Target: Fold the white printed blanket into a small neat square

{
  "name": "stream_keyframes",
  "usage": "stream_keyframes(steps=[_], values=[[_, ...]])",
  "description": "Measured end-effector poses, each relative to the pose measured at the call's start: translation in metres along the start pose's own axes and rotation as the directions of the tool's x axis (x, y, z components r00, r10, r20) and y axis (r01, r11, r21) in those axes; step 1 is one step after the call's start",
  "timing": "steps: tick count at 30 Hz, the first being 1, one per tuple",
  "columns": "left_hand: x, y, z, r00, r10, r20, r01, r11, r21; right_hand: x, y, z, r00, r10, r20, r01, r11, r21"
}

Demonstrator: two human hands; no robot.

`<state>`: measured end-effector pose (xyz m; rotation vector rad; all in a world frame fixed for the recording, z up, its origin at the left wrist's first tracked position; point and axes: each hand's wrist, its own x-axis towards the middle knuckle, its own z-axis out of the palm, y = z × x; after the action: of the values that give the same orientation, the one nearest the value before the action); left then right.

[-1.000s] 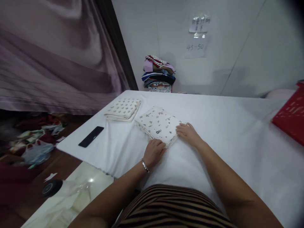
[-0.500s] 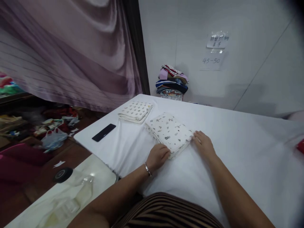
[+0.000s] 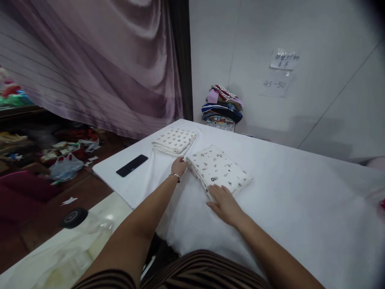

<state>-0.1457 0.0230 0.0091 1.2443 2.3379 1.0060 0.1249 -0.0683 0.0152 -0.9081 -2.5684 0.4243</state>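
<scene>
A folded white cloth [image 3: 221,166] with small dark and grey motifs lies on the white-covered table in front of me. My left hand [image 3: 179,166], wearing a bracelet, is at its left corner with the fingers closed on the edge there. Across the near corner my right hand [image 3: 224,202] rests flat, fingers stretched over the fabric. Just beyond my left hand lies a second folded white cloth [image 3: 174,140] with small grey motifs.
A black phone [image 3: 132,165] lies at the left on the table [image 3: 300,192]. Folded clothes [image 3: 224,106] are stacked against the wall behind it. At lower left, a side surface holds clear plastic items [image 3: 72,261] and a round black object [image 3: 74,218]. A purple curtain [image 3: 120,60] hangs at left.
My left hand has moved from the near corner to the left corner of the cloth. My right hand has shifted left from the right corner to the near corner.
</scene>
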Motion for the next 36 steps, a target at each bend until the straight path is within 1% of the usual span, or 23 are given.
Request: stream_keyframes(steps=[5,11,17,22,30,33,36], values=[[0.021,0.004,0.009,0.998,0.007,0.065,-0.008,1.000,0.010,-0.008,0.004,0.018,1.000,-0.027,0.011,0.028,0.993,-0.115],[0.032,0.002,0.015,0.995,0.024,0.102,-0.025,1.000,0.006,-0.010,0.005,0.021,0.998,-0.056,0.008,0.056,0.986,-0.158],[0.037,-0.005,0.019,0.996,-0.013,0.091,0.012,1.000,0.007,-0.011,0.006,0.023,0.998,-0.067,0.017,0.069,0.984,-0.165],[0.041,-0.010,0.020,0.991,-0.041,0.127,0.041,0.999,0.003,-0.011,0.007,0.024,0.998,-0.061,0.018,0.063,0.986,-0.157],[0.032,-0.002,0.012,0.985,0.057,0.160,-0.061,0.998,0.020,-0.010,0.007,0.021,0.998,-0.057,-0.001,0.056,0.988,-0.143],[0.031,0.003,0.009,0.980,0.057,0.193,-0.070,0.996,0.059,-0.010,0.006,0.022,0.998,-0.056,-0.013,0.053,0.985,-0.163],[0.035,0.006,0.009,0.978,0.032,0.208,-0.055,0.993,0.107,-0.010,0.006,0.024,0.997,-0.067,-0.036,0.059,0.983,-0.176]])
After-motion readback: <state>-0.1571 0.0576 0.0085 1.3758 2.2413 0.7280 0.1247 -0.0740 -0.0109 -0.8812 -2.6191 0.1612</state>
